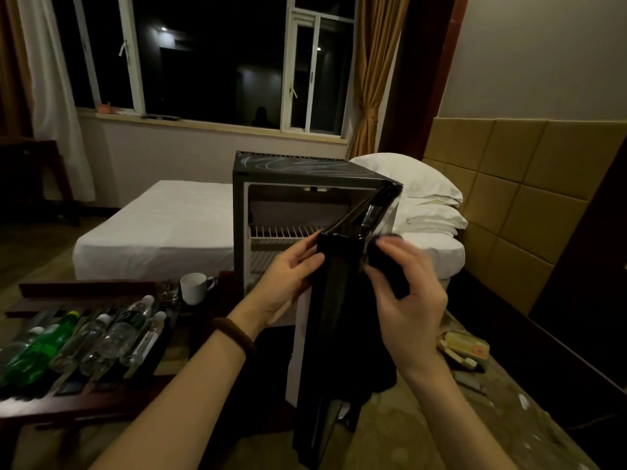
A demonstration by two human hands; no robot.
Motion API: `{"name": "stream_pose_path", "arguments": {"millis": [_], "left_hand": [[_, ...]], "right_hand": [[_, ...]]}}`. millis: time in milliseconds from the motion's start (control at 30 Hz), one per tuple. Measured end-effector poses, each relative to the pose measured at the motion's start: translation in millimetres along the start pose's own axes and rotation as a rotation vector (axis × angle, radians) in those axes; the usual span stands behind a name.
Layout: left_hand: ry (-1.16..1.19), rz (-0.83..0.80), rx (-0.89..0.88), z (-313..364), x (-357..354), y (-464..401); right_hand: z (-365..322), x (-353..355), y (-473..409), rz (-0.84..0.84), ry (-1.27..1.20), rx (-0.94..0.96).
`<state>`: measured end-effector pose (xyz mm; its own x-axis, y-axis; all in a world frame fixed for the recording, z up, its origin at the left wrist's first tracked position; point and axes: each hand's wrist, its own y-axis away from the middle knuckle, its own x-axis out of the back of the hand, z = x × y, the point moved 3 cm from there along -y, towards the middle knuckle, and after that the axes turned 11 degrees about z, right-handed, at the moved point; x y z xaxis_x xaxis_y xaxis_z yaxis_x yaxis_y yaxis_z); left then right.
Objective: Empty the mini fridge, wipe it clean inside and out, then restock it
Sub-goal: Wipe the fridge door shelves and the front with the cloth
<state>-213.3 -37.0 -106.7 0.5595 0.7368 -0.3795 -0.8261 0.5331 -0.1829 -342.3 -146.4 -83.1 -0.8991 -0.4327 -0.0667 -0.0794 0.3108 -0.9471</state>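
Note:
The black mini fridge point(291, 167) stands on the floor in front of me with its door point(339, 300) swung open toward me. Its white inside shows bare wire shelves point(285, 231). My left hand point(288, 283) holds the door's inner edge, fingers curled against it. My right hand point(407, 300) grips a dark cloth point(386, 266) and presses it on the door's outer face near the top. Several plastic bottles point(101, 334), one of them green, lie side by side on a dark wooden tray point(88, 290) at the left.
A white mug point(195, 288) and a glass point(168, 293) stand behind the bottles. A bed with white sheets point(159, 225) and pillows point(420, 184) is behind the fridge. Small packets point(464, 349) lie on the floor at the right, beside a padded wall.

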Motion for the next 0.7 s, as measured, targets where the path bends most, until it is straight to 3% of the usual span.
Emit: {"name": "stream_pose_path", "arguments": {"millis": [100, 267, 367, 500, 700], "left_hand": [[-0.094, 0.096, -0.001, -14, 6, 5], [-0.163, 0.089, -0.061, -27, 9, 11], [-0.103, 0.028, -0.096, -26, 15, 12], [-0.119, 0.184, -0.061, -59, 35, 16], [-0.233, 0.23, 0.116, -126, 65, 39]], "right_hand": [[-11, -23, -6, 0.048, 0.102, 0.211], [17, -50, 59, -0.163, 0.358, 0.377], [33, -54, 104, -0.203, 0.346, 0.377], [38, -53, 127, -0.197, 0.253, 0.304], [20, -51, 77, -0.067, 0.238, 0.329]]}}
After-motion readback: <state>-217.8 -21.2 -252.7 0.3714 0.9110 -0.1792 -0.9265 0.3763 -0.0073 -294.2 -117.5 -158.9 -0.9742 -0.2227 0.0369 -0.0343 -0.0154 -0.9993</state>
